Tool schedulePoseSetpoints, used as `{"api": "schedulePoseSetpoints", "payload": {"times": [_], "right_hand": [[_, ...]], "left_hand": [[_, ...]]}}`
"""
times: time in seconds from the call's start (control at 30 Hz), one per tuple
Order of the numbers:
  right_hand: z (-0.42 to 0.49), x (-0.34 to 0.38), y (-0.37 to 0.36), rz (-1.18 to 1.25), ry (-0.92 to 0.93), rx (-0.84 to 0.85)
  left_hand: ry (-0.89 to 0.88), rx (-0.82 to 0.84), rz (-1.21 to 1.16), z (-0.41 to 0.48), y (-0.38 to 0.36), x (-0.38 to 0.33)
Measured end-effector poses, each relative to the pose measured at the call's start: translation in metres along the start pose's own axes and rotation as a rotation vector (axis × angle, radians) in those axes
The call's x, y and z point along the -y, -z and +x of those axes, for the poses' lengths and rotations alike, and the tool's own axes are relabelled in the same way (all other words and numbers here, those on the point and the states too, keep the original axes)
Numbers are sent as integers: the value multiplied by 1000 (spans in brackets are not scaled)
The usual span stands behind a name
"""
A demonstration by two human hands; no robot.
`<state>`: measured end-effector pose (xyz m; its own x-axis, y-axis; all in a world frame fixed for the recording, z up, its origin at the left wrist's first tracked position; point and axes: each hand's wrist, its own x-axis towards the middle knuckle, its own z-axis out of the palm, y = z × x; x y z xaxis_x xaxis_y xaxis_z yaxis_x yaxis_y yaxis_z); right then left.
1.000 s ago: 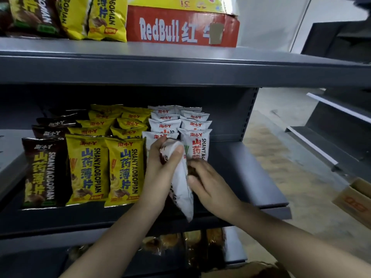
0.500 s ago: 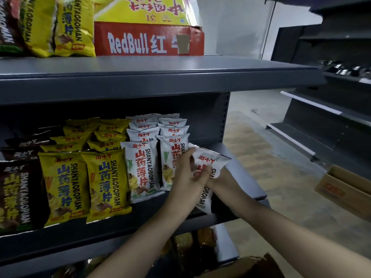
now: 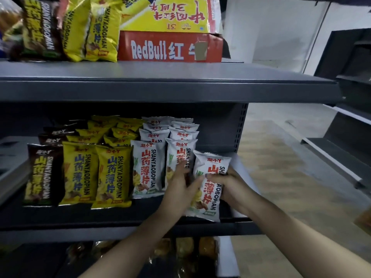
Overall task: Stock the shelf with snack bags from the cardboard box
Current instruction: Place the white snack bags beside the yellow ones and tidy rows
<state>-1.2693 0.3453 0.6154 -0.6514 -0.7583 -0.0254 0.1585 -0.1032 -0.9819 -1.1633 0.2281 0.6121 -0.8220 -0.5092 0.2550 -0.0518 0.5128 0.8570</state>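
Note:
A white snack bag [image 3: 210, 189] with red lettering stands upright at the right end of the middle shelf [image 3: 120, 216], beside two rows of the same white bags [image 3: 148, 167]. My right hand [image 3: 228, 185] grips its right side, fingers curled over the front. My left hand [image 3: 181, 183] lies between this bag and the white bag next to it, with its thumb on the held bag's left edge. Yellow bags [image 3: 112, 173] and brown bags [image 3: 42, 173] fill the shelf further left. The cardboard box shows only as a corner [image 3: 364, 217] at the right edge.
The upper shelf [image 3: 160, 87] juts out overhead and carries a red RedBull carton [image 3: 170, 47] and more snack bags [image 3: 96, 31]. Packaged goods sit on the lower shelf [image 3: 180, 249]. Another dark shelving unit [image 3: 345, 121] stands across the aisle on the right.
The white bag went from a tilted hold in front of the white rows to standing upright at their right end. Both hands moved right with it.

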Motion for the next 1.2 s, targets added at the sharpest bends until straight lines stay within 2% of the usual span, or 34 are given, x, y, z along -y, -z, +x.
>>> {"api": "schedulePoseSetpoints", "payload": {"times": [0.07,0.1,0.2,0.33,0.43,0.5,0.63,0.7,0.77,0.83,1.0,1.2], "right_hand": [[2,-3,2,41,-9,44],[4,-5,3,64,-25,60],[11,-8,-2,79,-56,42],[20,2,-16,78,4,-50],[27,6,-30,8,53,-85],[31,8,-41,-123,73,-118],[55,-12,-45,-520,215,-252],[79,-50,-30,-631,243,-242],[91,-74,-23,-598,204,-183],[73,-59,-39,-541,160,-164],[65,-41,-57,-521,149,-199],[63,-48,-62,-479,198,-293]], "left_hand": [[59,136,-141,-7,-8,3],[82,151,-172,-10,-12,9],[143,94,-214,-14,-18,17],[158,19,-251,-10,-16,14],[117,-73,-135,-2,-10,24],[97,-150,-43,4,-6,31],[-69,-266,389,7,-6,37],[-156,-297,502,3,-5,37],[-219,-305,558,3,-6,45],[-238,-290,551,4,-6,53],[-276,-218,509,14,-3,70],[-241,-227,497,23,-3,76]]}}
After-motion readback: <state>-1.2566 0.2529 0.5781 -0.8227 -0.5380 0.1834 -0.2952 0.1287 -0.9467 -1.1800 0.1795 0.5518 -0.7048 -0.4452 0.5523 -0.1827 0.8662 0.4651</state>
